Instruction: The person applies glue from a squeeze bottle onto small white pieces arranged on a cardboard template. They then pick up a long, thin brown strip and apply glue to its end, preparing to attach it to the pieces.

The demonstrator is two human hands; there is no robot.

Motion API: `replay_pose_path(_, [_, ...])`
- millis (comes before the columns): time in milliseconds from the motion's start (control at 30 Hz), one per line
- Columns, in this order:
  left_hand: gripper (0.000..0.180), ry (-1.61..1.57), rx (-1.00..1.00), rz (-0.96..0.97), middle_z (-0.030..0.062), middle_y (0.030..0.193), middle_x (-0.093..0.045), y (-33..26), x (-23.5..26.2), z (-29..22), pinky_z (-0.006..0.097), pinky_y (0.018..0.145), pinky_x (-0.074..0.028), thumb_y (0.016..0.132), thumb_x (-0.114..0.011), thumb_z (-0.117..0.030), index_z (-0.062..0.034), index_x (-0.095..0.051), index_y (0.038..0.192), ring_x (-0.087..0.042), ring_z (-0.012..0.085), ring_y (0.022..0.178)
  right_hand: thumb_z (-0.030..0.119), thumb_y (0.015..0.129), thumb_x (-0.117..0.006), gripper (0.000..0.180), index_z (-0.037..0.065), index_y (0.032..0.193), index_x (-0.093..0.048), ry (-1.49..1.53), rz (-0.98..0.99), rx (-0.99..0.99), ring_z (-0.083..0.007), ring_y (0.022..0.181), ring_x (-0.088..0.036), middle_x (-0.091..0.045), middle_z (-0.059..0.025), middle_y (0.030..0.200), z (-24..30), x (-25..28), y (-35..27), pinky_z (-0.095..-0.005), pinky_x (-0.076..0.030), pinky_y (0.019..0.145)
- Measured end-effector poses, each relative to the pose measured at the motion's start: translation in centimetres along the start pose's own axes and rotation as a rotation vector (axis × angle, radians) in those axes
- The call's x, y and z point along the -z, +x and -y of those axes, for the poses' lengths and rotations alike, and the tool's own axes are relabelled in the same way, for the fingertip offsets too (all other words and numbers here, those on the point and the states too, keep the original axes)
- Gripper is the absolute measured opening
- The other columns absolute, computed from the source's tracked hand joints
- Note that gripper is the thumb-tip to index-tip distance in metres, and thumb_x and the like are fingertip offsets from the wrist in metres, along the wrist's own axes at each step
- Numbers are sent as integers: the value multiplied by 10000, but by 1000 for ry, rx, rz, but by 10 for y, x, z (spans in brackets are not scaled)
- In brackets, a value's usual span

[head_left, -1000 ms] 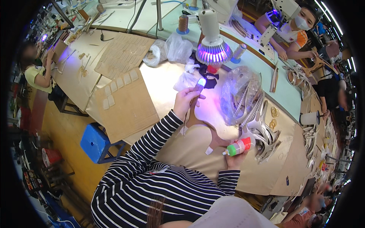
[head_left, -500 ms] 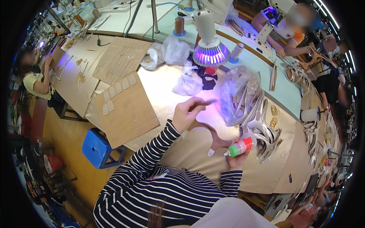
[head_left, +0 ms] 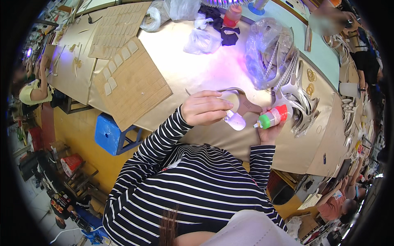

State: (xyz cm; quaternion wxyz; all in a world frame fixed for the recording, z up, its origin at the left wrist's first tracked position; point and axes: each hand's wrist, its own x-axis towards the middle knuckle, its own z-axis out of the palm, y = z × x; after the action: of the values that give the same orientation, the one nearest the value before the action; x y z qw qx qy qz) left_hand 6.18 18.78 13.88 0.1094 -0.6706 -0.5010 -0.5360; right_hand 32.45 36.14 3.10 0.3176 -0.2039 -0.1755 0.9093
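My left hand (head_left: 207, 108) is closed in a pinch, palm down, with a small pale rounded piece (head_left: 235, 122) at its fingertips. The piece lies by the end of a curved grey-brown leather cut-out (head_left: 248, 105), whose left part is hidden behind my fingers. Whether the two are touching cannot be made out. In my right hand (head_left: 271, 134) is a squeeze bottle (head_left: 274, 117) with a green top end and a red band, tipped on its side with the nozzle towards my left hand. The leather's right end passes close to the bottle.
Pale rounded pieces lie in rows on cardboard sheets (head_left: 141, 92) at left. Silvery leather straps (head_left: 301, 100) and a clear plastic bag (head_left: 266, 51) are at right. Further back are a white plastic bag (head_left: 202, 42) and a red container (head_left: 232, 16). A blue stool (head_left: 107, 133) stands lower left.
My left hand has come down from above the table, bringing the small piece to the leather's end. My right hand still holds the squeeze bottle. The whole view has shifted.
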Motion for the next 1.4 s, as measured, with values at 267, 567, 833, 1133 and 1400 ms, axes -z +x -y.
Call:
replay_pose_path(267, [163, 131, -7, 39, 76, 946, -674, -3, 9, 33, 371, 862, -496, 720, -650, -26, -62, -627, 877, -657, 175, 867, 521, 696, -711, 767, 25, 1206, -423, 31, -7, -14, -261, 1060, -494, -493, -97, 1123, 1, 2, 2, -408, -464, 888])
replay_pose_path(567, [222, 224, -21, -16, 65, 943, -678, 9, 8, 107, 396, 895, -476, 694, -625, 27, -61, -592, 895, -658, 167, 839, 540, 681, -714, 755, 10, 1147, -446, 20, -21, -1, -250, 997, -540, -508, -85, 1073, 0, -9, 1, -378, -489, 861])
replay_pose_path(833, [250, 233, 17, -4, 56, 900, -691, 14, 3, 114, 402, 894, -467, 671, -674, 7, -92, -582, 880, -670, 169, 849, 537, 668, -733, 762, 17, 1132, -424, 60, 40, -96, -240, 991, -547, -488, -99, 1058, 1, -4, 3, -373, -505, 827])
replay_pose_path(1133, [205, 278, 16, -47, 31, 865, -688, 16, 1, 117, 381, 877, -470, 633, -677, -30, -90, -599, 813, -661, 134, 690, 532, 654, -748, 763, 15, 1111, -422, 28, -1, -76, -227, 959, -542, -453, -87, 1025, 0, -11, 3, -346, -502, 823])
replay_pose_path(1400, [189, -99, 538, -156, 92, 808, -676, 26, -3, 104, 295, 697, -543, 698, -636, 4, -7, -626, 887, -661, 146, 647, 506, 663, -751, 760, 6, 1139, -434, 67, 55, -94, -242, 1046, -488, -463, -99, 1080, 1, 5, 4, -362, -463, 888])
